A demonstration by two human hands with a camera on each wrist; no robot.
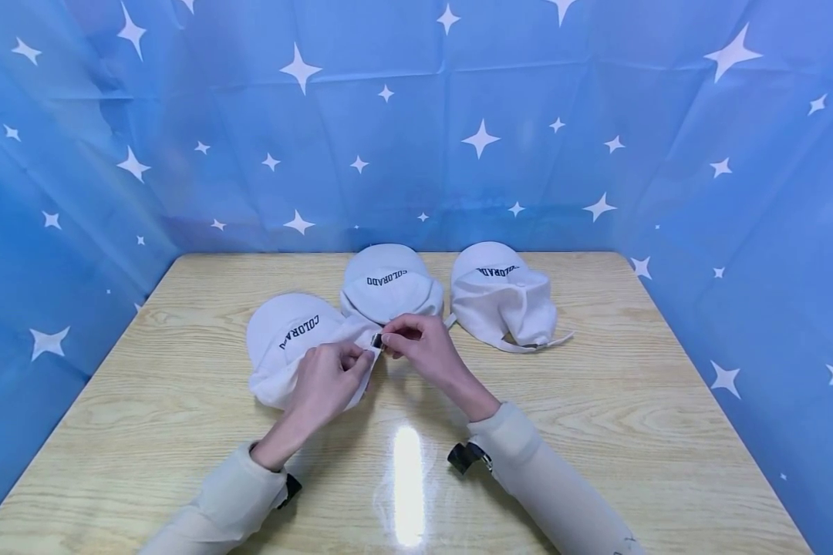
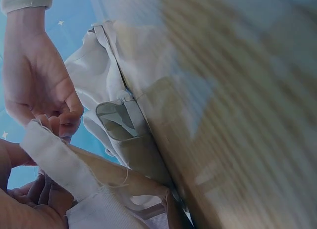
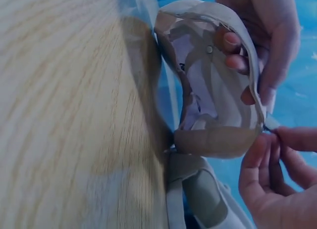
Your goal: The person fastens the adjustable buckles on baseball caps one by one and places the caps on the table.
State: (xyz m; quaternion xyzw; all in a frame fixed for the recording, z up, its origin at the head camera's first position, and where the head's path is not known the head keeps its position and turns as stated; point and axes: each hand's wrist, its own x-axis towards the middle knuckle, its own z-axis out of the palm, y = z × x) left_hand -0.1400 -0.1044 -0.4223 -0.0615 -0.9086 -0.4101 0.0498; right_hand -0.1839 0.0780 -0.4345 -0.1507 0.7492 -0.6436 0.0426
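Observation:
A white baseball cap [image 1: 278, 324] with dark COLORADO lettering lies at the left of the group. My left hand [image 1: 325, 378] grips its back edge; in the right wrist view its fingertips reach inside the cap's opening [image 3: 208, 90], thumb outside. At the cap's rear, my right hand [image 1: 426, 348] pinches a small dark piece [image 1: 377, 340] on the strap between thumb and index finger. That piece is too small to tell whether it is a buckle or a tag. The left wrist view shows the cap's band [image 2: 64, 162] stretched near both hands.
A second white cap [image 1: 389, 289] sits just behind the hands, touching or nearly touching the held one. Farther right lies a third white cap [image 1: 503, 301], its strap [image 1: 558, 339] sticking out. All are on a wooden table [image 1: 597, 432] before a blue starry curtain [image 1: 416, 116].

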